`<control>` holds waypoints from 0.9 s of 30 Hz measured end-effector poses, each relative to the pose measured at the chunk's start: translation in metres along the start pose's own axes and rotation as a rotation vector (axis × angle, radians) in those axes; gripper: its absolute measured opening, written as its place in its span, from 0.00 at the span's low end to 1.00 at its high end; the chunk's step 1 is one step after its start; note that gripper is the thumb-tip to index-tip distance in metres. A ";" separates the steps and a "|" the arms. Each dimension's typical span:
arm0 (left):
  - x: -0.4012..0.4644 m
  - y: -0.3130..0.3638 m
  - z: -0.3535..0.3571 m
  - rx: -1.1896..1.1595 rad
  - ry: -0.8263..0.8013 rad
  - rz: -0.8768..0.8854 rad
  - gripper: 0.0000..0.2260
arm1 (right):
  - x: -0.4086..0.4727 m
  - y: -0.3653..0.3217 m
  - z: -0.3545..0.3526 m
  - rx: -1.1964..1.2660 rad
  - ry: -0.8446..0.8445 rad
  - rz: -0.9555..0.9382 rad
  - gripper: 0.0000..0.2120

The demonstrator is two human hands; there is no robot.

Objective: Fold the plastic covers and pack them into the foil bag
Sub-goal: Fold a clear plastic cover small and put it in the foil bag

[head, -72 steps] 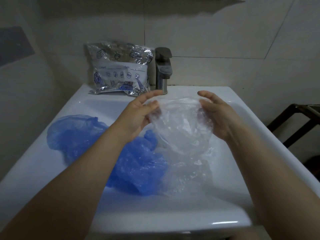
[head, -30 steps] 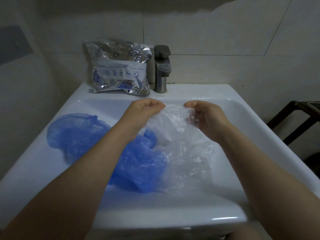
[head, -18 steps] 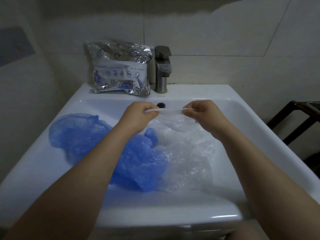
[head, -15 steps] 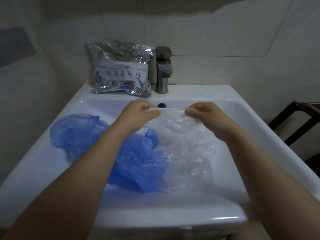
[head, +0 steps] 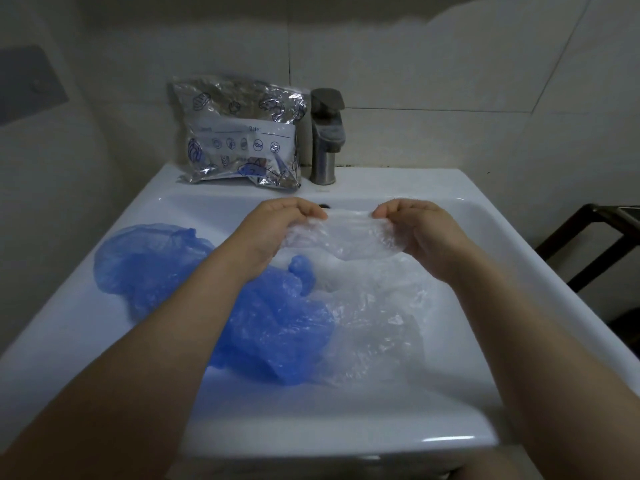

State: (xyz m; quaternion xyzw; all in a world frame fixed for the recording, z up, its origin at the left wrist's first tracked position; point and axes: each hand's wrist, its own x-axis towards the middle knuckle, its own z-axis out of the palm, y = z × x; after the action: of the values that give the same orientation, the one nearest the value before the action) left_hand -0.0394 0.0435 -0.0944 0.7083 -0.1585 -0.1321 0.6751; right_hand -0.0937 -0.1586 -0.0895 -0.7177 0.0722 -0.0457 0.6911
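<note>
Both hands are raised over the white sink [head: 398,183], stretching a clear cover [head: 346,237] between them. The left hand [head: 273,230] pinches its left edge and the right hand [head: 415,233] pinches its right edge, fingers curled, the film sagging in a shallow curve below the taut top edge. Under them in the basin lie more clear covers [head: 374,327], crumpled, touching a heap of blue covers [head: 277,327] that spreads out to the left. At the back, a foil bag [head: 242,133] leans against the tiled wall [head: 450,64], just beside a metal tap [head: 325,136]. A dark frame [head: 588,237] stands to the right of the sink.
</note>
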 end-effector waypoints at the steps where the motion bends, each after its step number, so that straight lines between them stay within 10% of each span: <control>1: 0.000 -0.001 0.002 0.019 0.031 -0.005 0.14 | 0.000 0.001 0.002 -0.045 0.031 0.021 0.16; 11: -0.002 -0.006 0.010 0.165 0.076 0.059 0.11 | -0.001 0.001 0.006 -0.554 0.081 -0.192 0.06; 27: 0.001 -0.002 0.000 0.367 0.052 0.164 0.05 | -0.002 -0.001 -0.007 -0.290 0.011 -0.143 0.09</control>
State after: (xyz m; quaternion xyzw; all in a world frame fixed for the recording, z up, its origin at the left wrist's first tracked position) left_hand -0.0385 0.0433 -0.0967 0.8074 -0.2194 -0.0271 0.5470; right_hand -0.0965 -0.1656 -0.0884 -0.8130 0.0304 -0.0878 0.5748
